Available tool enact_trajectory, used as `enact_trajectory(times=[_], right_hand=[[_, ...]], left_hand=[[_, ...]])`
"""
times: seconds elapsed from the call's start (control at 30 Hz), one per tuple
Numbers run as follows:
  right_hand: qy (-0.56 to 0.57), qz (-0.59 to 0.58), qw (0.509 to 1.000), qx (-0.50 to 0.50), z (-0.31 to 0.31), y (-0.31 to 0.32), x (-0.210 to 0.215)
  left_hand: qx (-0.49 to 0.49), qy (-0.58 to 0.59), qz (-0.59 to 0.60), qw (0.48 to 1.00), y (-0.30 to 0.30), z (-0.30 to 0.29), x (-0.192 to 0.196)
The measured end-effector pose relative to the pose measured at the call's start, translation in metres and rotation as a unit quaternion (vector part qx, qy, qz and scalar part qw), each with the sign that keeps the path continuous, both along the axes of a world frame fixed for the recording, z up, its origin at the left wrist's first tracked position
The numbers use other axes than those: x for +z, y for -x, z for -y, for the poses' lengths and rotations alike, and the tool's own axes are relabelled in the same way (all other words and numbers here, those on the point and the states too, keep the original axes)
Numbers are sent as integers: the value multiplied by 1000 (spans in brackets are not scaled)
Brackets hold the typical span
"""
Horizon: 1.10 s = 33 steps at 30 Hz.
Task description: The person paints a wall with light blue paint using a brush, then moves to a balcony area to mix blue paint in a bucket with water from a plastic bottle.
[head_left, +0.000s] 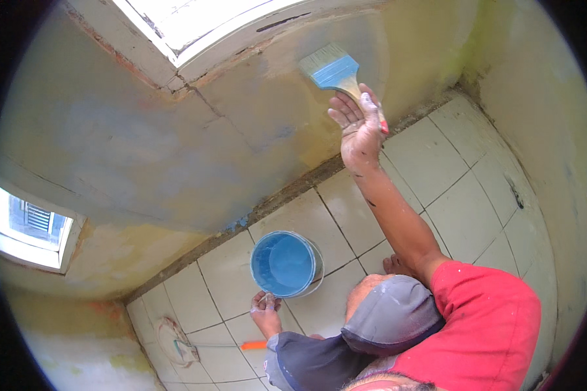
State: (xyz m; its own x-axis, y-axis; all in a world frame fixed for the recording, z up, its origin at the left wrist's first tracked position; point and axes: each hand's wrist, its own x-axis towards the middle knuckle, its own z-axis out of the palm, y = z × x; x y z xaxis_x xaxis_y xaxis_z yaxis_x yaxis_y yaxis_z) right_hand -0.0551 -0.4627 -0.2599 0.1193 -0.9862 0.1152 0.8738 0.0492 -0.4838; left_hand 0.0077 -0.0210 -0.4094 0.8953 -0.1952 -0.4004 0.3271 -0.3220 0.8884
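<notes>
Fingers of the right hand (359, 127) grip a blue-loaded paintbrush (332, 68) against the wall (143, 150), upper centre; drips could spot the floor tiles (463, 195). Left hand (266, 311), lower centre, looks closed beside the paint bucket (285, 264) and could tip it.

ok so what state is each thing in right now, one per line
brush: raised in the right hand, bristles against the wall, blue paint on them
bucket: upright on the floor, open, blue paint inside
left hand: low by the bucket, fingers curled, paint-smeared; what it grips is unclear
wall: patchy, partly blue, cracked near the window
floor tiles: pale, gritty along the wall
</notes>
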Motion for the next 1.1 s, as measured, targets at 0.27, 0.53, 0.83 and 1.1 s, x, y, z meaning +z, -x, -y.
enact_trajectory(times=[0.27,0.53,0.83,1.1], right_hand=[[65,-23,997,-38,2,-29,14],[105,-12,994,-4,-22,-36,14],[19,13,1000,4,-42,-40,9],[23,-55,998,23,-27,-52,3]], left_hand=[[-16,-20,11,1000,-1,-3,-1],[-1,-13,-4,1000,4,-1,3],[13,-3,-4,1000,3,1,-1],[-19,-26,9,999,-2,-1,3]])
